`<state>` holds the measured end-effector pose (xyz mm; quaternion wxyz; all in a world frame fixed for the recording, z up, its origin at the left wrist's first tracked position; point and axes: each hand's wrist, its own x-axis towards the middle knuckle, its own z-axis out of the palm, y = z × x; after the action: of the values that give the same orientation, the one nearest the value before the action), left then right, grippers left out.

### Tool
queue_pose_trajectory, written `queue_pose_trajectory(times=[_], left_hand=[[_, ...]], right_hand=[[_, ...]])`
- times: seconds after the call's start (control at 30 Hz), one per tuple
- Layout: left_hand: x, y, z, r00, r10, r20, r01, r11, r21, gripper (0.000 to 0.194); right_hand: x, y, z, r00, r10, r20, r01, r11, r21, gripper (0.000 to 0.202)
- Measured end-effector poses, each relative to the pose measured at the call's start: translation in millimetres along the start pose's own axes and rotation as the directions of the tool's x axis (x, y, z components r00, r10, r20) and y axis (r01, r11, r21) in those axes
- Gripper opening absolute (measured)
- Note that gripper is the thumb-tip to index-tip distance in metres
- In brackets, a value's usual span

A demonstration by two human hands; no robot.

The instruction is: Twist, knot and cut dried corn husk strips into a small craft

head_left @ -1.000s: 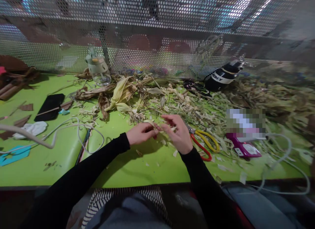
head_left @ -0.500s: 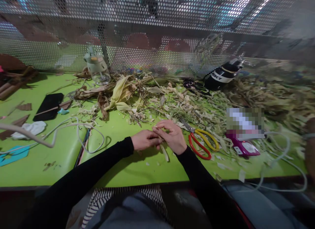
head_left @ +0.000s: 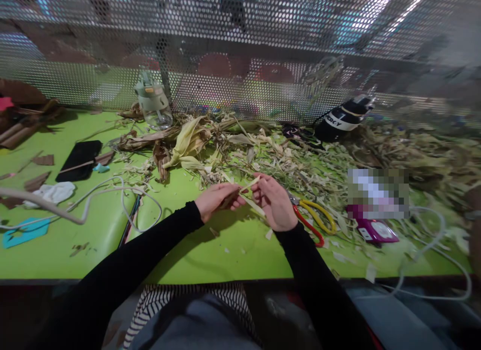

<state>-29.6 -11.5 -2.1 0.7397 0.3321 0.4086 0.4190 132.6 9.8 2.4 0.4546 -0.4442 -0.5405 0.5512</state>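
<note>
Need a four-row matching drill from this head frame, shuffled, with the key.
Things:
1. long pale yellow husk strip
2. scissors with red and yellow handles
3. flat black rectangular phone
4. clear bottle with pale green lid

Places:
A. standing near the grey perforated metal screen
B. between the left hand and right hand
C. lying with a thin brown strip across it
D. on the bright green table, just right of the right hand

Pairs: 1-B, 2-D, 3-C, 4-A

A white crumpled tissue (head_left: 56,192) lies just in front of the black phone (head_left: 80,156); behind this phone, rightward, stands a clear bottle (head_left: 154,102).
</note>
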Motion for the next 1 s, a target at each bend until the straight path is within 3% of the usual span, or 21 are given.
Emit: queue_pose_trajectory(times=[0.17,0.37,0.47,0.57,0.77,1.0], left_hand=[[1,-4,-2.7,0.998,0.062,0.007,-0.062,0.995,0.08,0.025],[2,-8,-2.5,0.997,0.04,0.059,-0.054,0.964,0.259,0.019],[2,-8,-1.0,0.997,0.015,0.07,-0.031,0.973,0.23,0.017],[2,-4,-1.1,0.999,-0.03,0.025,0.028,0.995,0.1,0.013],[4,3,-4.3,0.998,0.006,-0.057,-0.01,0.997,-0.08,0.015],[7,-4,-7.0,0.993,0.117,0.001,-0.116,0.983,0.142,0.011]], right_hand=[[-1,5,0,0.996,-0.061,0.067,0.074,0.977,-0.202,0.028],[-7,5,2,0.981,-0.194,-0.028,0.167,0.899,-0.406,0.026],[-4,5,0,0.986,-0.164,-0.021,0.144,0.915,-0.377,0.029],[1,6,-3,0.994,-0.11,0.001,0.103,0.922,-0.373,0.034],[-1,2,-2,0.985,-0.106,0.137,0.164,0.825,-0.541,0.034],[-3,5,0,0.951,-0.129,0.28,0.273,0.774,-0.572,0.028]])
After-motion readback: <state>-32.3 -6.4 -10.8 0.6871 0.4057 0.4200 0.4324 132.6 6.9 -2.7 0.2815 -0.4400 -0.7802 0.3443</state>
